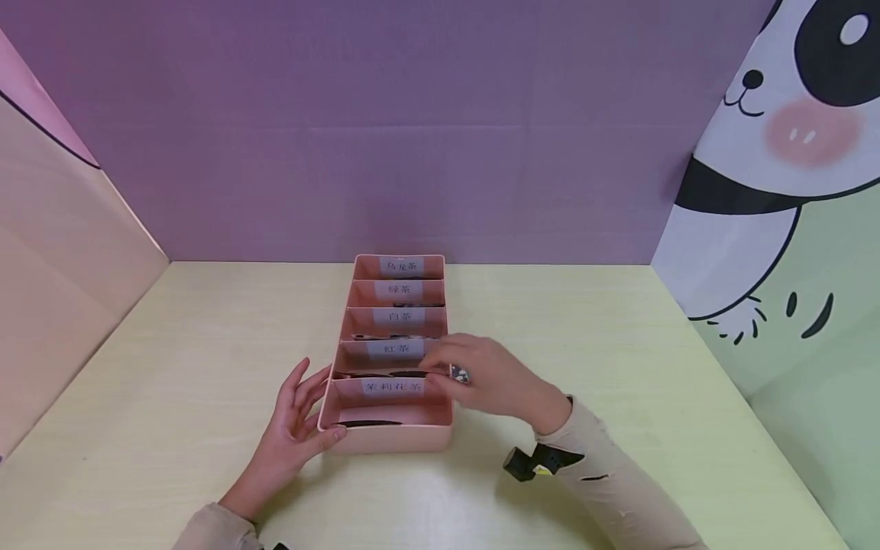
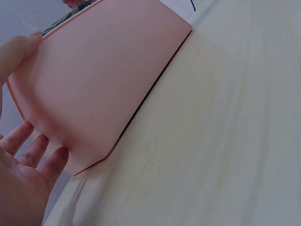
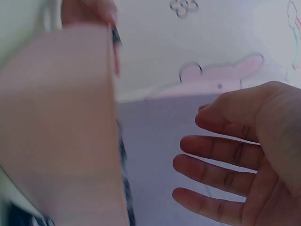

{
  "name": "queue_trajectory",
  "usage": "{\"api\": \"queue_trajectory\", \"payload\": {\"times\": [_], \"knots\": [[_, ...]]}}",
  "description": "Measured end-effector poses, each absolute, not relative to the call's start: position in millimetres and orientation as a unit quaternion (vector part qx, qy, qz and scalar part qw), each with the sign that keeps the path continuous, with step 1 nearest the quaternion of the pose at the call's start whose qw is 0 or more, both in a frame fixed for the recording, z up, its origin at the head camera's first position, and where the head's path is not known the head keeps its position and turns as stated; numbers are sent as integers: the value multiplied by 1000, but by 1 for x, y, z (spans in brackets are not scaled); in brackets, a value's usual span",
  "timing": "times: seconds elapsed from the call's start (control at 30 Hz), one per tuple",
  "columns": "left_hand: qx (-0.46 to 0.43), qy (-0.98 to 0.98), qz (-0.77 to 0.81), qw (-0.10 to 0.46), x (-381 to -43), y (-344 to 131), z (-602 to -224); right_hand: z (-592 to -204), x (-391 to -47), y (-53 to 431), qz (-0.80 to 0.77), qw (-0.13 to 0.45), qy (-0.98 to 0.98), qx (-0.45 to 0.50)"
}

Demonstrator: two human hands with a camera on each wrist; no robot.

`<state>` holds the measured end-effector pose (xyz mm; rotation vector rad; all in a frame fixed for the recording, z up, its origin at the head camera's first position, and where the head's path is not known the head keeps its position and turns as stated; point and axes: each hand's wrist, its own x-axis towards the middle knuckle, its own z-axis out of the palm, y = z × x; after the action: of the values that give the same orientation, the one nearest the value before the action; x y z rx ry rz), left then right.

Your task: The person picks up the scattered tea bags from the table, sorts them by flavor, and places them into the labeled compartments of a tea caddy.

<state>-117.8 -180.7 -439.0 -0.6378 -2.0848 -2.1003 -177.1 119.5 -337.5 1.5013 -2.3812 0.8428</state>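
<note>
A long pink divided box (image 1: pixel 385 439) stands on the table, its compartments labelled in Chinese with kinds of tea. My left hand (image 1: pixel 294 428) holds its near left corner, thumb at the front rim and fingertips against the side. In the left wrist view those fingers (image 2: pixel 55 162) touch the pink wall. My right hand (image 1: pixel 491 378) is over the right rim by the second compartment from the front, pinching a patterned tea bag (image 1: pixel 459 373). The right wrist view shows thumb and forefinger together, the other fingers extended; the tea bag is hidden there.
Dark tea bags (image 1: pixel 371 422) lie in the compartments, edges just showing. The pale table (image 1: pixel 584 328) extends around the box. A purple wall (image 1: pixel 412 153) rises behind it, with a panda-printed panel (image 1: pixel 742 252) on the right and a pale panel (image 1: pixel 62 267) on the left.
</note>
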Motion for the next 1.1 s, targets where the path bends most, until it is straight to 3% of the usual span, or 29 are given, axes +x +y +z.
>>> {"api": "queue_trajectory", "payload": {"times": [0.13, 0.33, 0.43, 0.77, 1.1], "knots": [[-212, -686, -694, 58, -118, -181, -439, -329, -192, 144, 298, 85, -846, 434], [-205, -690, -692, 56, -117, -181, -438, -329, -210, 171, 237, -105, -913, 314], [-200, -693, -691, 54, -116, -181, -437, -337, -219, 178, 223, -160, -916, 293], [-195, -695, -690, 48, -116, -180, -436, -370, -240, 180, 213, -183, -921, 270], [-192, -698, -688, 48, -115, -179, -435, -385, -247, 173, 201, -149, -933, 257]]}}
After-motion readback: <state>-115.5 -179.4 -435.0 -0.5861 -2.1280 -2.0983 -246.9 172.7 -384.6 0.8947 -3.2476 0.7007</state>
